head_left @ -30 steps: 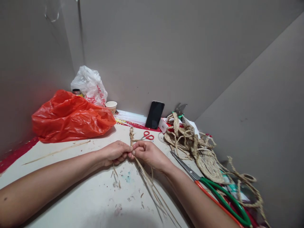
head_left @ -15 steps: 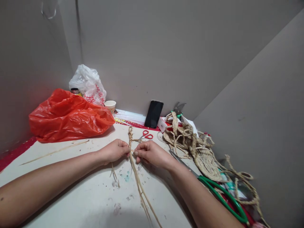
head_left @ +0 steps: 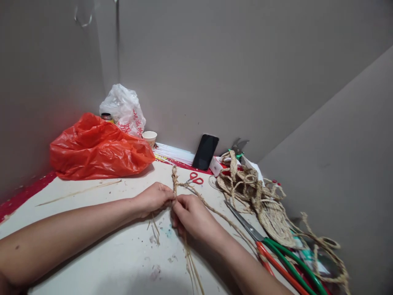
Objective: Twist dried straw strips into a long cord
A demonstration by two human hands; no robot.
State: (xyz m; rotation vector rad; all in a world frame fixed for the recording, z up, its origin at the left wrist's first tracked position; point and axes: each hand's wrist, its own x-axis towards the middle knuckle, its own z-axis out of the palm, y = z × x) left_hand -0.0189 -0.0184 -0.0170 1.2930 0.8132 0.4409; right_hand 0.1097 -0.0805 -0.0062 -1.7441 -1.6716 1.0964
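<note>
A short braided straw cord [head_left: 175, 179] lies on the white tabletop, its knobbly end pointing away from me. My left hand [head_left: 158, 197] pinches the lower part of the braid from the left. Pressed against the same spot, my right hand [head_left: 188, 213] has its fingers closed round the straw strands, and its fingertips are partly hidden. Loose straw strands [head_left: 192, 265] run out below my right hand toward me. A thin twisted straw cord [head_left: 215, 211] leads off from the braid to the right, passing behind my right forearm.
Small red-handled scissors [head_left: 195, 178] lie just beyond the braid. Large shears [head_left: 245, 223] and a heap of woven straw rope [head_left: 270, 213] are on the right. A phone [head_left: 205, 152] leans at the wall; a red plastic bag [head_left: 101, 151] and paper cup [head_left: 150, 138] stand back left.
My right hand has turned and closed over the strands, now close against my left hand. The view has shifted slightly, revealing more of the shears and the thin side cord.
</note>
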